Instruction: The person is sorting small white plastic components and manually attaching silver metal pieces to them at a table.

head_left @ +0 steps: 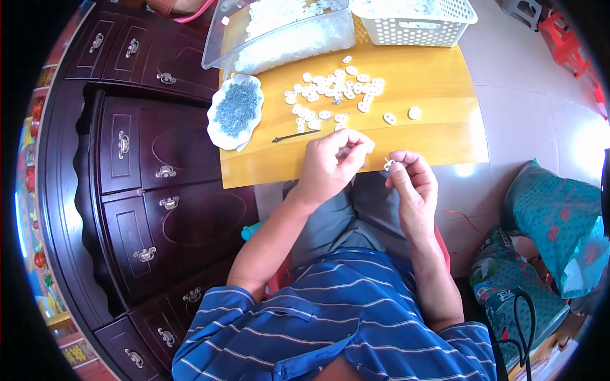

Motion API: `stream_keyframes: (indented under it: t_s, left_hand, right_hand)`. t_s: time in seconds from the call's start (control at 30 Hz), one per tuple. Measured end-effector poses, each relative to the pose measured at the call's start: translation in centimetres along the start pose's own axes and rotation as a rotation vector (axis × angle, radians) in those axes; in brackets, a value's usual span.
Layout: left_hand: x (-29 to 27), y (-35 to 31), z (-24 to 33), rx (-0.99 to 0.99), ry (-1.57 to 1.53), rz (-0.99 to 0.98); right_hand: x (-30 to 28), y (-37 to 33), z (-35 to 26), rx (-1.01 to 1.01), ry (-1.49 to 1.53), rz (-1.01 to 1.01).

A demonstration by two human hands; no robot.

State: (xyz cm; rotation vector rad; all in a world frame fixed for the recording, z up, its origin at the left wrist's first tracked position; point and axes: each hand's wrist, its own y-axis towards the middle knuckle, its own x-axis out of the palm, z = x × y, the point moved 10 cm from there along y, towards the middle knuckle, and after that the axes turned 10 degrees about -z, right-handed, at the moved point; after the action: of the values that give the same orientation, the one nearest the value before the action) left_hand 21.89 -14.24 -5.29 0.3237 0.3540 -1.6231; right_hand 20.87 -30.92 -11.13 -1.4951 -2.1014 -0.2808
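My right hand [413, 190] pinches a small white plastic piece [389, 164] between thumb and fingertips, just off the table's near edge. Beside it, my left hand [332, 164] is closed with thumb and forefinger together; whatever may be in them is too small or hidden to name. Beyond my hands, many small white oval pieces with holes [337, 86] lie scattered on the wooden table [438, 140]. A thin dark rod-like tool [295, 136] rests just left of my left hand. Further left, a scalloped white dish [215, 130] holds a heap of small dark metal pins [236, 109].
At the table's far side stand a clear plastic bin [219, 54] of white pieces and a white perforated basket [416, 35]. Dark wooden drawers [171, 140] run along the left. Teal bags [553, 216] sit on the floor at right, with red stools [562, 44] beyond.
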Motion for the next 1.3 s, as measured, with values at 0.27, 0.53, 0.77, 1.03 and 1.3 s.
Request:
stream_keyframes:
  t_s: [0.27,0.53,0.77,1.03,1.3]
  left_hand:
    - [2.0,-1.5,-2.4,-0.155,-0.523,-0.052]
    - [3.0,-2.0,-2.5,-0.136,-0.415,-0.150]
    - [2.4,-1.5,0.1,-0.022,-0.024,-0.113]
    - [2.0,-1.2,2.8,0.134,0.202,-0.060]
    - [2.6,-1.9,-1.3,-0.003,-0.325,-0.019]
  right_hand:
    - [0.3,-0.1,0.0,0.009,-0.004,-0.011]
    - [0.3,-0.2,0.4,0.013,0.004,-0.024]
    - [-0.2,-0.1,0.4,-0.037,-0.017,-0.003]
    - [-0.1,-0.2,0.7,-0.036,-0.002,-0.003]
    - [0.1,-0.2,0.6,-0.036,0.009,0.000]
